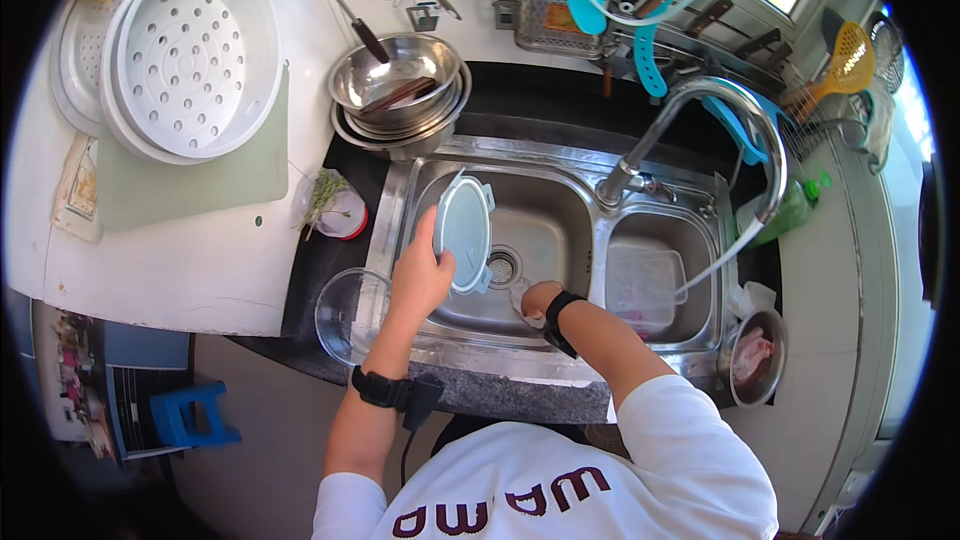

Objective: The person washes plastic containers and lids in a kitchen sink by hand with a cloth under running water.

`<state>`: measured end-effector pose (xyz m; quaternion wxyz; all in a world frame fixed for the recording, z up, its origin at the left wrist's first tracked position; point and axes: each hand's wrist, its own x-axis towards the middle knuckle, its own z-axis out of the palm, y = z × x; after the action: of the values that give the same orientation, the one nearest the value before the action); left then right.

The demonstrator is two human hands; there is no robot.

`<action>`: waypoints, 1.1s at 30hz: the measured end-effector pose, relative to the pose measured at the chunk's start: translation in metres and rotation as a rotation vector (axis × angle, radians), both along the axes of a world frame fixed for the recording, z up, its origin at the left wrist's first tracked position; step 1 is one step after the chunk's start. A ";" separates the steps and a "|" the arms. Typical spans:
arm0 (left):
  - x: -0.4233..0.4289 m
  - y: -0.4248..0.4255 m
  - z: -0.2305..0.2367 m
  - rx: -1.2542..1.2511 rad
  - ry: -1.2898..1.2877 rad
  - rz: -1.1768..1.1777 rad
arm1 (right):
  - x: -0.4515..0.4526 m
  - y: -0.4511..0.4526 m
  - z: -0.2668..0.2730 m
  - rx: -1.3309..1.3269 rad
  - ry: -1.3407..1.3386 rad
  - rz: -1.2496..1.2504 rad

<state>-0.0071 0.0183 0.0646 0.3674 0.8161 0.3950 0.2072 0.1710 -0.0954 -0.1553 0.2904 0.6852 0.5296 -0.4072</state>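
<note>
Over the larger basin of a steel double sink, my left hand holds a pale blue oval container lid by its left edge, tilted on its side. Lower in the same basin, to the right of the drain strainer, my right hand grips a crumpled white cloth. Water runs from the curved faucet into the smaller basin, where a clear plastic container lies. A clear round bowl stands on the counter to the left of my left forearm.
Stacked steel bowls stand behind the sink at the left. A cup with green sprigs is left of the sink. A steel bowl with raw meat and a green bottle are at the right. White colanders rest on a green board.
</note>
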 end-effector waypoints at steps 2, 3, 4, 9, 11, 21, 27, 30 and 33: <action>-0.012 0.001 0.003 -0.057 -0.008 0.037 | -0.007 0.011 0.014 0.000 -0.010 0.093; -0.016 0.001 0.003 -0.078 -0.023 0.043 | -0.002 0.011 0.011 -0.013 0.020 0.165; -0.018 0.003 0.001 -0.099 -0.042 0.044 | 0.004 0.012 0.008 -0.026 0.048 0.231; -0.022 0.012 -0.012 -0.096 -0.103 0.069 | 0.041 0.014 0.030 0.182 0.493 -0.078; -0.020 0.013 -0.018 -0.086 -0.125 0.078 | 0.056 -0.011 0.052 0.489 0.688 -0.532; 0.043 -0.019 -0.035 -0.147 -0.272 -0.106 | 0.065 -0.117 0.182 1.307 0.883 -1.543; 0.099 -0.065 -0.054 -0.254 -0.402 -0.275 | 0.103 -0.188 0.201 1.480 0.484 -1.671; 0.120 -0.098 -0.049 -0.315 -0.387 -0.335 | 0.132 -0.213 0.167 1.476 0.326 -1.646; 0.134 -0.121 -0.048 -0.351 -0.372 -0.370 | 0.145 -0.224 0.164 1.476 0.195 -1.566</action>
<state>0.1265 -0.1029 0.0164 0.6001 0.7464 0.1957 0.2110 0.3158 -0.3191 0.0083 -0.5785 0.8039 0.0798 -0.1130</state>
